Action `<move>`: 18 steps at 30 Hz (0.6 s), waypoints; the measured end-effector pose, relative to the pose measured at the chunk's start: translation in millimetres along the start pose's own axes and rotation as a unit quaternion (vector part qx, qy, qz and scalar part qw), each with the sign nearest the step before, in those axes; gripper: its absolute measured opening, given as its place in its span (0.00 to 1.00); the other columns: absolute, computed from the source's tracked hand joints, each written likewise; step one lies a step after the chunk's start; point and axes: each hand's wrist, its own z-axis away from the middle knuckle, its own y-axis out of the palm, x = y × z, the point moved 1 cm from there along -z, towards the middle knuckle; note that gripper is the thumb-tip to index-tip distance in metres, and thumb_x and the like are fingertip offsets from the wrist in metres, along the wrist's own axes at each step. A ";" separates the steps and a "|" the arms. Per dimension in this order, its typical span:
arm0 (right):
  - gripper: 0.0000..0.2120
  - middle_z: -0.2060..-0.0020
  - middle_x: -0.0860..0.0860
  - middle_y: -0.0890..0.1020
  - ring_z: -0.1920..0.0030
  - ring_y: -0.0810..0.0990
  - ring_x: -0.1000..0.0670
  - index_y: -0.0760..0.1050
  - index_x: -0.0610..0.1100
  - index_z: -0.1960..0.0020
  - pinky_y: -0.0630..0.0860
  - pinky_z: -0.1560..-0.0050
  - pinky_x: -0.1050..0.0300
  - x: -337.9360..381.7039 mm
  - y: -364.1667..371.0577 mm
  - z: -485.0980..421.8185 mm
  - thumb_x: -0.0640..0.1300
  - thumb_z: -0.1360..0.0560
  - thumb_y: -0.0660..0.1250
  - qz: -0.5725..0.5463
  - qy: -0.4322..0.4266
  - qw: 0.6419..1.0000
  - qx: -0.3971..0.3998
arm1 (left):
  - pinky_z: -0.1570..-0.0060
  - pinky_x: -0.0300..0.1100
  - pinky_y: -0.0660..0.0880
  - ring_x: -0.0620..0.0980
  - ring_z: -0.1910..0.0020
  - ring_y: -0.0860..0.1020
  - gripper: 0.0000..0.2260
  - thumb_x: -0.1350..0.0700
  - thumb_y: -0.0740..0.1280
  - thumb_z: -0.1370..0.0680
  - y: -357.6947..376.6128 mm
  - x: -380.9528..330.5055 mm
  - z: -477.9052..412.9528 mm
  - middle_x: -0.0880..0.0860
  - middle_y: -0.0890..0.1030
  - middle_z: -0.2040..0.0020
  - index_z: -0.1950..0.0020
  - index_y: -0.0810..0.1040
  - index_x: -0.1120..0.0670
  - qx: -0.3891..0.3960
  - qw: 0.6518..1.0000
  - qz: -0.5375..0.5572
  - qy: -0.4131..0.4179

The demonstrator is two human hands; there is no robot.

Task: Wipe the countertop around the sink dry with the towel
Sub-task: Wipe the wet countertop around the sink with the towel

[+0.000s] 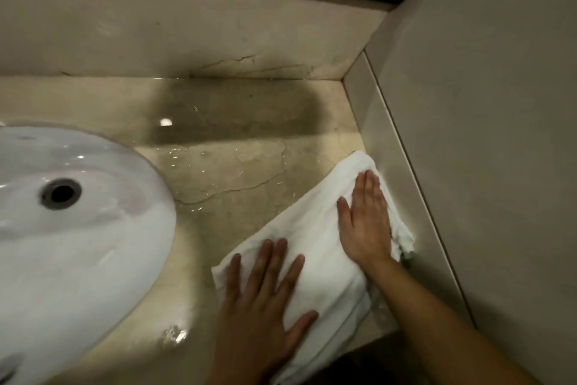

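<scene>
No writing legible. White towel [315,247] lies flat on wet countertop [237,172], right of sink [78,213], far end against side wall [468,135]. Left hand [259,306] fingers spread; right hand [365,222] fingers together, both pressing towel. Bare counter toward the backsplash [187,32].

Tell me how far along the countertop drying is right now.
Early on, it seems. In hand: the left hand and right hand press flat on the white towel, spread at the countertop's right end by the side wall. Left: water still glints between towel and sink, and near the front edge. No stretch looks clearly dry yet.
</scene>
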 end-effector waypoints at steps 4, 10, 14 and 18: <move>0.38 0.16 0.44 0.47 0.16 0.44 0.48 0.43 0.41 0.16 0.40 0.17 0.51 8.8 -4.0 -42.6 0.62 0.18 0.39 0.004 -0.061 0.998 0.013 | 0.24 0.73 0.54 0.60 0.17 0.59 0.38 0.27 0.59 0.22 -3.7 -13.8 -23.1 0.58 0.59 0.16 0.18 0.65 0.48 0.017 0.998 0.003 -0.063; 0.33 0.16 0.45 0.47 0.16 0.45 0.48 0.43 0.42 0.16 0.36 0.20 0.58 26.1 -13.7 -96.0 0.58 0.14 0.44 -0.029 -0.108 0.993 0.037 | 0.22 0.70 0.45 0.59 0.16 0.52 0.40 0.28 0.57 0.21 -1.3 -27.8 -54.4 0.58 0.54 0.15 0.16 0.59 0.51 0.028 0.992 0.029 -0.117; 0.37 0.15 0.47 0.47 0.16 0.44 0.49 0.43 0.45 0.15 0.40 0.18 0.52 32.2 -4.0 -101.3 0.65 0.17 0.39 0.007 -0.108 0.994 -0.001 | 0.22 0.71 0.50 0.56 0.16 0.54 0.37 0.28 0.55 0.21 3.5 -14.5 -63.4 0.53 0.56 0.15 0.17 0.63 0.47 0.036 0.999 0.011 0.007; 0.38 0.15 0.45 0.47 0.16 0.44 0.47 0.43 0.44 0.15 0.42 0.17 0.47 39.0 -7.8 -125.9 0.65 0.18 0.38 0.013 -0.120 0.993 0.009 | 0.24 0.74 0.50 0.56 0.15 0.51 0.36 0.27 0.53 0.20 1.9 -5.6 -84.9 0.53 0.56 0.15 0.17 0.64 0.46 0.039 0.998 -0.007 0.056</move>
